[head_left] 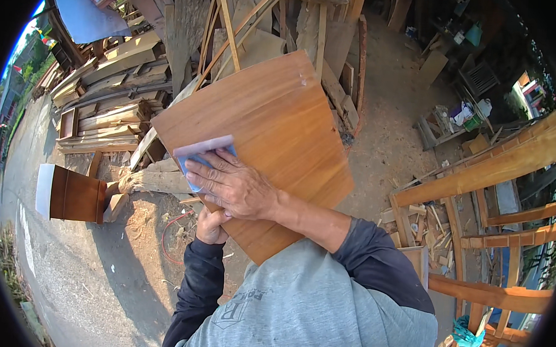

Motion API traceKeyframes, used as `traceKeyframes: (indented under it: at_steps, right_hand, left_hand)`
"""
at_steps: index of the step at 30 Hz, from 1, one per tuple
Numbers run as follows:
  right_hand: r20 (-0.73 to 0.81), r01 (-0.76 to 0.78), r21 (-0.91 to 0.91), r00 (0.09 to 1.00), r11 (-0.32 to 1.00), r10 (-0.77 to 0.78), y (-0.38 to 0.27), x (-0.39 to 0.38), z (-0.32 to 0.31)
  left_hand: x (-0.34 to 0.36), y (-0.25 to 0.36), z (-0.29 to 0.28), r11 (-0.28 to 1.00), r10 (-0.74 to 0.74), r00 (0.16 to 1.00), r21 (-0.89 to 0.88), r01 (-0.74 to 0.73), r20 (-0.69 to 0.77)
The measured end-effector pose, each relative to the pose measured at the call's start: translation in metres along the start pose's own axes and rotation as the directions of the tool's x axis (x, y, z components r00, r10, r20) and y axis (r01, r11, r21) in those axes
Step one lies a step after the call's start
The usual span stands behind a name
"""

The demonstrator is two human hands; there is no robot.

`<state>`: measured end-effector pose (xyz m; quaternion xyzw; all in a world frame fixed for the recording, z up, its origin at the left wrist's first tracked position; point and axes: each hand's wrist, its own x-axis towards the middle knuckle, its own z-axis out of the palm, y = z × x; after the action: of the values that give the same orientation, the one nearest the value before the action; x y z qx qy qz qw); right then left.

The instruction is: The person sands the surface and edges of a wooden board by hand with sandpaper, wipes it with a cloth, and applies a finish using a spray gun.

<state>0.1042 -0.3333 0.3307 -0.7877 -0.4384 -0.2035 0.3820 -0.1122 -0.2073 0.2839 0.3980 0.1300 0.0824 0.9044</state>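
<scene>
A brown, smooth wooden panel [298, 143] is tilted in front of my body, its near corner against my grey shirt. Low on its left side, my left hand [212, 226] is closed around the edge, the fingers partly hidden behind the wood. My right hand [233, 187] presses a blue sandpaper sheet [181, 159] onto the panel's face near the left edge. The fingers lie over the sheet, and its pale upper edge curls up beyond them. Part of the sheet is hidden under the hand.
A brown wooden box-shaped piece [76, 193] stands at left on the pavement. Stacked planks [114, 118] and leaning boards fill the back. At right are long wooden frame pieces [498, 166] and scraps. A red cord [166, 237] lies on the ground below the panel.
</scene>
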Motion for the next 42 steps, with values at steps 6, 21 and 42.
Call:
traceKeyframes:
  at_steps: [6,21,42]
  right_hand:
    - [-0.068,-0.308,0.023,0.949,0.951,0.309,0.093,-0.009,-0.03]
    - [-0.078,-0.01,0.032,0.997,0.999,0.012,0.012,0.026,-0.011]
    - [0.068,0.062,0.169,0.995,0.984,-0.075,0.038,-0.041,-0.024]
  left_hand:
    - [0.003,0.001,0.029,1.0,0.003,0.999,0.013,-0.003,0.035]
    - [0.017,0.001,0.02,0.991,-0.073,0.997,0.113,0.071,0.013]
    - [0.037,-0.014,-0.016,0.994,0.018,0.992,-0.11,-0.004,0.126]
